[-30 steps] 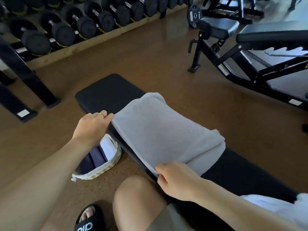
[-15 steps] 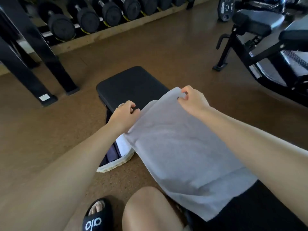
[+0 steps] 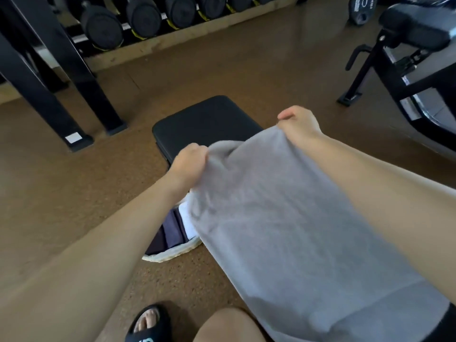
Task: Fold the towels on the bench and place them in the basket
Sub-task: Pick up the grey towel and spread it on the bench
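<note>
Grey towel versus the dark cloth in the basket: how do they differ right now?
The grey towel is pale and spread wide; the dark cloth is navy-purple and looks folded compactly. The grey towel is gripped at its far corners by the left hand and right hand over the bench; the dark cloth lies untouched inside the basket on the floor. Both are fabric.

Two hands are up — the left hand [image 3: 188, 161] and the right hand [image 3: 297, 124] — on one grey towel [image 3: 278, 238]. One black worktop [image 3: 204, 124] lies under it, one pale basket [image 3: 172, 254] sits on the floor, with one dark folded cloth [image 3: 170, 233] and one white cloth [image 3: 187, 218] showing inside. One black sandal [image 3: 148, 324] — and at least six dumbbells [image 3: 145, 16] along the rack.
</note>
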Available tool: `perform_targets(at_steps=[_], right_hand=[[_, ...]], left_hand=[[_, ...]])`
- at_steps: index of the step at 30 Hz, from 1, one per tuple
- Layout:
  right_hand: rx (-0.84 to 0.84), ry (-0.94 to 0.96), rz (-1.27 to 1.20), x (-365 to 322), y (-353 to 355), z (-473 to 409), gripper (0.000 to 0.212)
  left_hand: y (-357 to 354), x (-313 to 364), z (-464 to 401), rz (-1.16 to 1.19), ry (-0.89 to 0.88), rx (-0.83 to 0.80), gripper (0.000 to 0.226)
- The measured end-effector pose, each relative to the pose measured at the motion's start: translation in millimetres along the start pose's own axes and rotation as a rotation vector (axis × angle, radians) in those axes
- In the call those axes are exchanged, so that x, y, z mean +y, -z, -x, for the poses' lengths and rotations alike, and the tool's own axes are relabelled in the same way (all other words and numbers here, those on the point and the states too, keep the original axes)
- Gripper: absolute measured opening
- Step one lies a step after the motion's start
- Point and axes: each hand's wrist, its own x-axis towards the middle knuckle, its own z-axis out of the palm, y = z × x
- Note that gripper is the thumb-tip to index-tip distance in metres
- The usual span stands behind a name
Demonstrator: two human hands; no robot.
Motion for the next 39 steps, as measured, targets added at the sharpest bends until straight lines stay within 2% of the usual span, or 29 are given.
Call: perform_targets(at_steps=[2, 3, 5, 8, 10, 11, 13, 14, 17, 19, 22, 24, 27, 29, 33, 39], right_hand=[[0.005, -0.035, -0.151, -5, 3, 0, 0.028], [-0.028, -0.056, -0.171, -8, 4, 1, 0.028], [-0.16, -0.099, -0.059, -8, 5, 4, 0.031], [-0.383, -0.183, 0.013, -5, 3, 6, 0.029], [-0.465, -0.197, -0.003, -6, -2, 7, 0.021], [-0.468, -0.171, 0.042, -7, -5, 7, 0.027], [-0.408, -0.099, 0.17, -9, -12, 2, 0.05], [-0.394, -0.059, 0.216, -10, -15, 0, 0.052], [-0.398, -0.001, 0.244, -16, -20, -11, 0.032], [-0.313, 0.041, 0.225, -18, -22, -20, 0.024], [-0.091, 0.101, 0.231, -18, -27, -38, 0.018], [-0.007, 0.131, 0.255, -17, -33, -48, 0.018], [0.008, 0.147, 0.275, -12, -44, -61, 0.02], [0.0, 0.148, 0.291, -10, -51, -69, 0.019], [-0.008, 0.146, 0.304, -5, -67, -80, 0.018], [-0.008, 0.157, 0.379, -4, -84, -98, 0.023]], left_hand=[[11, -7, 4, 0.494, 0.217, 0.061, 0.027], [18, -13, 8, 0.602, 0.28, 0.058, 0.028], [29, -22, 15, 0.696, 0.322, -0.023, 0.029], [35, -28, 17, 0.729, 0.298, -0.211, 0.028], [34, -28, 15, 0.619, 0.224, -0.311, 0.036], [31, -26, 17, 0.529, 0.183, -0.316, 0.036], [28, -18, 20, 0.413, 0.13, -0.314, 0.012], [27, -14, 21, 0.407, 0.12, -0.336, 0.013], [28, -16, 14, 0.39, 0.082, -0.382, 0.014], [31, -16, 10, 0.352, 0.025, -0.318, 0.009], [38, -19, -2, 0.215, -0.082, -0.144, 0.029], [45, -20, -10, 0.074, -0.132, -0.082, 0.035], [57, -30, -23, -0.093, -0.173, -0.004, 0.036], [62, -39, -31, -0.183, -0.194, 0.109, 0.029], [64, -62, -48, -0.19, -0.186, 0.27, 0.019], [51, -74, -66, -0.166, -0.177, 0.386, 0.021]])
